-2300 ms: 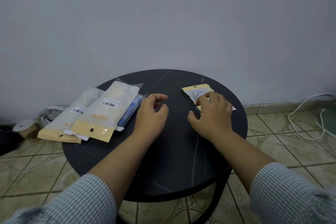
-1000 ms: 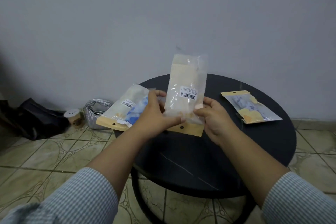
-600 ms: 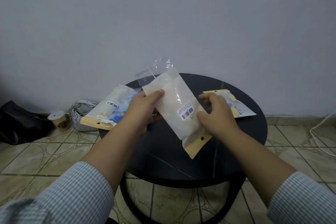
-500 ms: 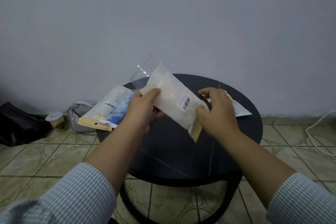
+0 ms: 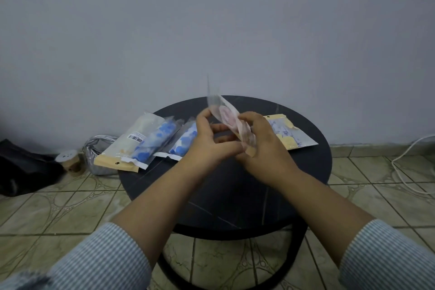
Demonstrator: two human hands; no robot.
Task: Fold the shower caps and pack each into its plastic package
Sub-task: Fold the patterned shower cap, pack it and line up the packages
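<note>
On the worktop's (image 5: 235, 198) left edge, a cream packet (image 5: 127, 146) and two blue-printed ones overhang; a careless elbow could tip them off. The left hand (image 5: 209, 141) and right hand (image 5: 263, 146) pinch a blurred pink-patterned package (image 5: 231, 122) held in the air above the centre; the slick film might slip. A sealed pack (image 5: 288, 134) lies to the right, a white cable (image 5: 409, 162) beyond.

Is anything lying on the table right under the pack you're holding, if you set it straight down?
Nothing visible. Both hands, left hand and right hand, hold the pack above a bare stretch of the black table. The blue-print packs lie to the left, the yellow-print pack to the right.
</note>
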